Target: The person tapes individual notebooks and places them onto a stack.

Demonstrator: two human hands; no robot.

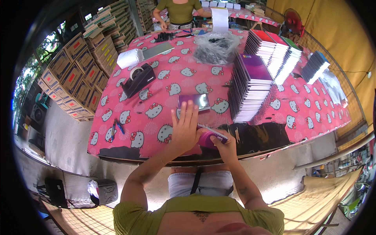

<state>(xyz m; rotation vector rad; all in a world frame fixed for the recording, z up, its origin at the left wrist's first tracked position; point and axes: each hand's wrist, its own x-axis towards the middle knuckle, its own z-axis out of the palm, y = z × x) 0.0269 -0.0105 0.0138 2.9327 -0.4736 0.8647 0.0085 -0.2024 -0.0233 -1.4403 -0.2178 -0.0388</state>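
Note:
My left hand [185,127] lies flat with its fingers stretched out, the fingertips over a glossy dark purple cover or notebook [200,101] on the table. I cannot tell whether that piece is bound. Close beside its palm, my right hand [226,148] grips a purple notebook [207,140] near the table's front edge, thumb on top. The notebook is tilted and partly hidden by both hands. Right of my hands stands a tall stack of purple spiral notebooks [250,90], with dark coils along its left side.
Beyond that stack rise red notebooks [263,37] and green ones [290,45]. A black tape dispenser [139,81], blue-handled cutters [117,128] and a clear plastic bag [215,49] lie on the pink table [172,72]. Another person [180,11] stands across it. Cartons [76,74] are piled left.

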